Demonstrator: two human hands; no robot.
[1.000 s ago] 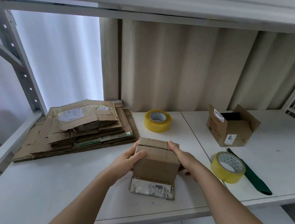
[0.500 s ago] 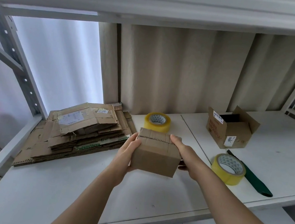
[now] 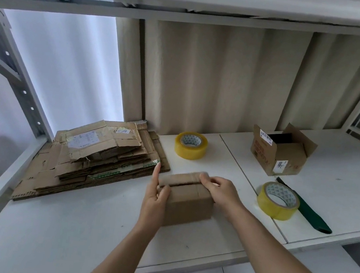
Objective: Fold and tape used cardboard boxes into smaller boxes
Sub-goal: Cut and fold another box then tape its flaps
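Cardboard small box (image 3: 185, 201), turned over since a moment ago, now sits on the shelf (image 3: 72, 232) with its top flaps meeting along a slit. Left hand (image 3: 155, 198) has its grip around the left end, index finger straight; right hand (image 3: 219, 192) pinches the far flap. Taping seems next. Flattened cardboard stack (image 3: 94, 160) crowds the left; tape roll (image 3: 278, 200) lies near on the right.
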